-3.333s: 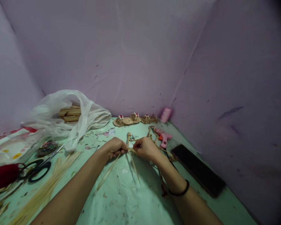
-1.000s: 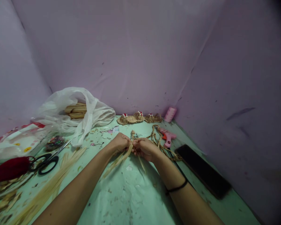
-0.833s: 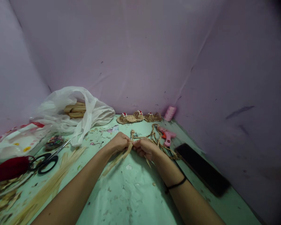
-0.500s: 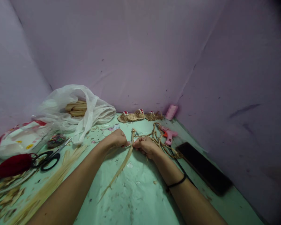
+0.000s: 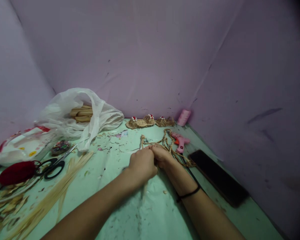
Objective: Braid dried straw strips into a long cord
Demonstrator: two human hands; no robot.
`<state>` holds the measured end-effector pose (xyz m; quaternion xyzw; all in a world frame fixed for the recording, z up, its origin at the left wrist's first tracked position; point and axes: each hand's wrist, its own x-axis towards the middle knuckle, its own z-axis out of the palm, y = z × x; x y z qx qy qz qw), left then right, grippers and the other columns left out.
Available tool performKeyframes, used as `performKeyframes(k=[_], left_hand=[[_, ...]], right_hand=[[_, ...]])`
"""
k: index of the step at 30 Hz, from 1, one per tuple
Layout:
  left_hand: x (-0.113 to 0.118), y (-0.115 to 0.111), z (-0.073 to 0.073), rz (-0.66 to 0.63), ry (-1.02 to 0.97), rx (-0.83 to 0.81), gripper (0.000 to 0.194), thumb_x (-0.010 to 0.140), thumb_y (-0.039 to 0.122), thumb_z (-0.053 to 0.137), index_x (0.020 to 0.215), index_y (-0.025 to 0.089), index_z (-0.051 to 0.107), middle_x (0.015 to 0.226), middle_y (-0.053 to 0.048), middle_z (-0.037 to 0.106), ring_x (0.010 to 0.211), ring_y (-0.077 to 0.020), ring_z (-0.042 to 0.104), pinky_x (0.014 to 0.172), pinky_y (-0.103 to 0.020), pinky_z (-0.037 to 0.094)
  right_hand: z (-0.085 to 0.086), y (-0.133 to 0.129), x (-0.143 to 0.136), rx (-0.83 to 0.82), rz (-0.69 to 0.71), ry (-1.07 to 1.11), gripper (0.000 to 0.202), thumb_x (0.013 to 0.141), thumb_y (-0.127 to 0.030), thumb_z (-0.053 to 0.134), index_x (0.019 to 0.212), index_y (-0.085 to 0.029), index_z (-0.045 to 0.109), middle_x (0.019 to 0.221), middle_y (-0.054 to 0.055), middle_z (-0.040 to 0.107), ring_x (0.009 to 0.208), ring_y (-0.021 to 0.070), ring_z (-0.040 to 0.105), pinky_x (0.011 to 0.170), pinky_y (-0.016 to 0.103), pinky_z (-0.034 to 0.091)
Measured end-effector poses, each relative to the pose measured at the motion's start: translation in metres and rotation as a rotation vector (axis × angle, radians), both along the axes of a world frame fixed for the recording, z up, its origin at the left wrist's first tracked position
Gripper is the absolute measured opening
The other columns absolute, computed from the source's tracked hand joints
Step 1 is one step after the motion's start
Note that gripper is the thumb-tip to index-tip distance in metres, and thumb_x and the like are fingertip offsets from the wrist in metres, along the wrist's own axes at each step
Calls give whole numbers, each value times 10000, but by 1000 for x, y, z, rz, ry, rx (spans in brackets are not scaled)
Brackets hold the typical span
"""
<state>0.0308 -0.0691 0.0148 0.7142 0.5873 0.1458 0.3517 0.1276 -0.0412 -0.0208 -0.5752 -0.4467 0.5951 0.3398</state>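
Observation:
My left hand point(image 5: 143, 163), closed, is drawn against my right hand point(image 5: 162, 155) over the middle of the table. Fingers of both hands are bent, and their grip is mostly hidden behind the left hand. A pale fibre strip point(image 5: 144, 193) hangs blurred below the left hand. Just beyond the hands, the end of a braided fibre cord point(image 5: 142, 141) rises from the tabletop. More of this tan cord loops on the table past my right hand, beside a pink glue gun point(image 5: 181, 141).
Dark phone-like slab point(image 5: 218, 178) at right; pink thread spool point(image 5: 184, 117) in the corner. Small woven slippers point(image 5: 140, 123) with beads line the wall. At left lie a plastic bag point(image 5: 97, 106), scissors point(image 5: 54, 169), red yarn point(image 5: 17, 173) and loose pale fibres point(image 5: 52, 200).
My left hand has moved right and nearer to me, now overlapping my right hand. The long strip that trailed toward me is now mostly hidden.

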Motion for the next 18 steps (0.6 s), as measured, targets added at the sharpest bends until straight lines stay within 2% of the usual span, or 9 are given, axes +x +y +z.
performKeyframes(k=[3, 4, 6, 8, 10, 12, 15, 18], left_hand=[[-14, 20, 8, 100, 75, 133, 97, 587, 201, 552, 592, 120, 605, 514, -67, 551, 571, -177, 553, 505, -226, 358], [-19, 27, 9, 154, 16, 74, 109, 605, 189, 528, 612, 113, 607, 449, -40, 515, 482, -145, 516, 464, -217, 343], [-24, 36, 8, 247, -162, -170, 126, 635, 140, 481, 636, 89, 596, 372, -5, 456, 363, -95, 424, 400, -195, 311], [-24, 41, 3, 294, -346, -398, 131, 644, 66, 444, 617, 66, 572, 351, 5, 438, 322, -65, 381, 369, -172, 301], [-23, 42, -1, 305, -478, -504, 137, 648, 18, 432, 590, 55, 551, 370, -8, 463, 324, -54, 395, 363, -157, 314], [-22, 41, -4, 321, -559, -516, 125, 652, 3, 444, 611, 55, 550, 391, -16, 493, 325, -52, 409, 350, -150, 318], [-22, 41, -6, 344, -617, -448, 118, 635, -13, 467, 654, 63, 556, 393, -6, 505, 318, -54, 408, 320, -143, 298], [-24, 43, -7, 269, -633, -521, 90, 664, 33, 495, 604, 59, 558, 391, -11, 498, 321, -48, 421, 310, -128, 304]], right_hand=[[4, 0, 2, -75, 17, 57, 74, 503, -92, 423, 464, -149, 451, 329, -51, 390, 292, 47, 292, 327, 171, 214], [5, 0, 3, -90, 22, 67, 69, 508, -94, 433, 467, -146, 456, 323, -54, 386, 277, 42, 272, 316, 170, 194], [6, 0, 3, -117, 33, 94, 57, 525, -103, 457, 484, -139, 474, 324, -52, 401, 265, 41, 276, 308, 169, 186], [5, 0, 4, -130, 34, 129, 48, 542, -105, 474, 512, -134, 497, 342, -44, 439, 276, 49, 323, 318, 169, 225], [4, 1, 5, -118, 33, 137, 44, 552, -97, 489, 532, -127, 515, 368, -34, 477, 297, 58, 367, 336, 172, 263], [4, 1, 7, -77, 35, 134, 50, 553, -78, 503, 534, -120, 522, 378, -35, 489, 309, 52, 374, 347, 168, 265], [6, 1, 11, -32, 28, 158, 65, 560, -61, 519, 523, -114, 521, 390, -40, 494, 324, 40, 369, 355, 161, 253], [9, 1, 11, -48, 15, 207, 64, 560, -59, 520, 544, -119, 535, 414, -31, 521, 354, 50, 405, 379, 164, 285]])
